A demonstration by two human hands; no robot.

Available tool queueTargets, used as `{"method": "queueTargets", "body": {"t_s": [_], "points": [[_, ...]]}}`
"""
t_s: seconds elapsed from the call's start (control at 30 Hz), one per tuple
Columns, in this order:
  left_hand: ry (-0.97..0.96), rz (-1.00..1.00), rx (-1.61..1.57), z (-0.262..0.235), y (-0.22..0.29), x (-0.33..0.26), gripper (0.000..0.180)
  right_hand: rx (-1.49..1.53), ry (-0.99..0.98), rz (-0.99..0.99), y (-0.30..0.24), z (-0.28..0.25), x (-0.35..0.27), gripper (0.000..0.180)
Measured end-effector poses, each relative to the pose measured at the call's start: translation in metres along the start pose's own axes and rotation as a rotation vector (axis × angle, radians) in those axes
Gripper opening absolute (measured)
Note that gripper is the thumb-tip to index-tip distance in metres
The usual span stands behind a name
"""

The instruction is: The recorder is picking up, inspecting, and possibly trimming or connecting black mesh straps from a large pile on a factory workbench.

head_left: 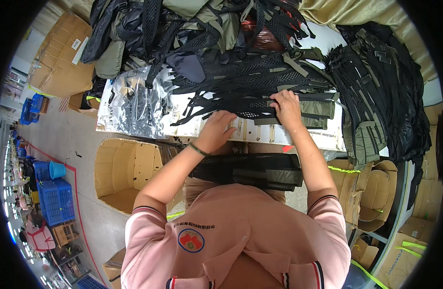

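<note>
A black mesh strap (251,114) with an olive fabric end lies across the near part of the white table. My right hand (288,110) is closed on its upper edge, fingers bent down onto the mesh. At the strap's left part rests my left hand (215,132), thumb apart from the fingers and fingertips touching the black material. Olive fabric panels (318,109) stick out to the right of my right hand. Across my lap lies another black mesh piece (245,169) with an olive section. More black straps (250,79) are layered just beyond my hands.
Clear plastic bags (137,108) cover the table's left end. Black and olive bag parts (197,24) heap up at the back. A thick bundle of straps (375,91) hangs over the right side. Open cardboard boxes (116,169) stand below left, others (379,192) below right.
</note>
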State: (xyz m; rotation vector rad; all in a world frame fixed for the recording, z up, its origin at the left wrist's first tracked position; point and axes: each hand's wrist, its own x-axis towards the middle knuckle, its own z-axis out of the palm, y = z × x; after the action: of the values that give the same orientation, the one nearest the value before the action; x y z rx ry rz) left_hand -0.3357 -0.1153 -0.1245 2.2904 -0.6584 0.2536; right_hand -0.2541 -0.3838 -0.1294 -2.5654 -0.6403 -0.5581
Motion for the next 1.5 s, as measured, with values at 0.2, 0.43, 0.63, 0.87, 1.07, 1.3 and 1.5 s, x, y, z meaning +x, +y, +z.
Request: {"method": "queueTargets", "body": {"t_s": [0.2, 0.43, 0.63, 0.87, 1.07, 1.3, 1.5], "points": [[0.022, -0.184, 0.01, 0.018, -0.008, 0.02, 0.048, 0.06, 0.067, -0.062, -0.007, -0.017, 0.0, 0.011], [0.015, -0.12, 0.287, 0.008, -0.023, 0.036, 0.034, -0.041, -0.044, -0.036, -0.006, -0.034, 0.004, 0.029], [-0.007, -0.059, 0.377, -0.001, -0.021, 0.042, 0.017, -0.025, 0.033, -0.109, 0.008, -0.018, -0.005, 0.015], [0.027, -0.122, -0.01, -0.023, -0.008, 0.037, 0.015, 0.037, 0.0, -0.11, -0.012, -0.083, 0.003, 0.01], [-0.164, -0.36, -0.251, -0.046, -0.026, 0.005, 0.013, 0.061, -0.363, 0.072, -0.003, -0.086, -0.016, 0.011], [-0.125, -0.679, -0.719, -0.033, -0.017, -0.026, 0.008, 0.396, -0.166, -0.084, -0.089, -0.017, -0.016, 0.027], [-0.033, -0.564, -0.558, -0.051, -0.032, -0.034, 0.008, 0.74, -0.444, 0.036, -0.124, 0.045, -0.012, 0.024]]}}
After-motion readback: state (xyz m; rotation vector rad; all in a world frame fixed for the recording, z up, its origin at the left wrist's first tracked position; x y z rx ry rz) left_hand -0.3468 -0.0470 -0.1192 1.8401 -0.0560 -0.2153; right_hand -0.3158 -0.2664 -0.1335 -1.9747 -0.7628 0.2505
